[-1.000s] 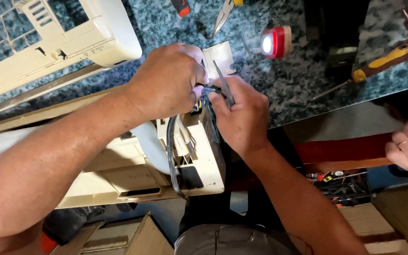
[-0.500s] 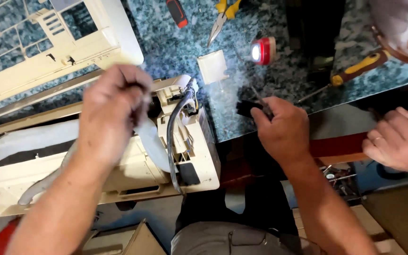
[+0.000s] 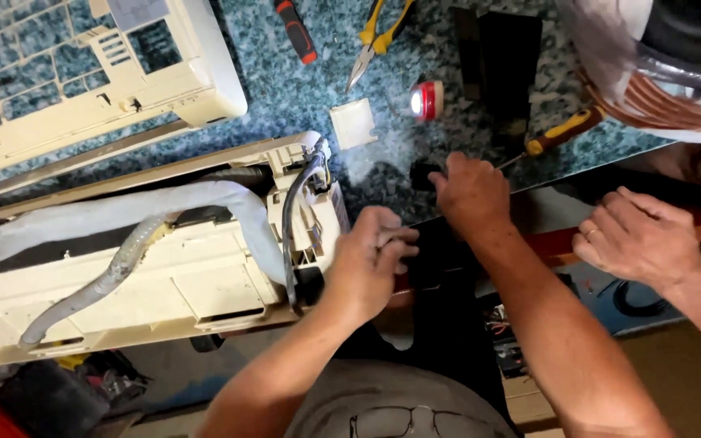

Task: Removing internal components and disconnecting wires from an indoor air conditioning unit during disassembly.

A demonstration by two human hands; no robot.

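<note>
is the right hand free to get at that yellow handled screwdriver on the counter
Probably yes. The right hand lies on the counter edge on a small black object, beside the screwdriver, whose tip points toward it, and nothing lies between them.

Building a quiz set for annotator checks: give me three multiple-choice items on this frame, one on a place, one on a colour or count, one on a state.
1. Where does the small red round lamp lie?
A. on the speckled blue-grey stone countertop
B. inside the cream plastic air-conditioner unit
C. in the left hand

2. What colour are the handles of the pliers?
A. red
B. yellow
C. green

3. What is the state of the lamp?
A. lit
B. dark
C. covered by a hand

Answers:
1 A, the lamp rests on bare countertop, beside a small cream square plastic cover.
2 B, both pliers handles are yellow, next to a black-and-red-handled tool.
3 A, its face glows white; the left hand is at the unit's end and the right hand is on a black object at the counter edge, both clear of it.
</note>
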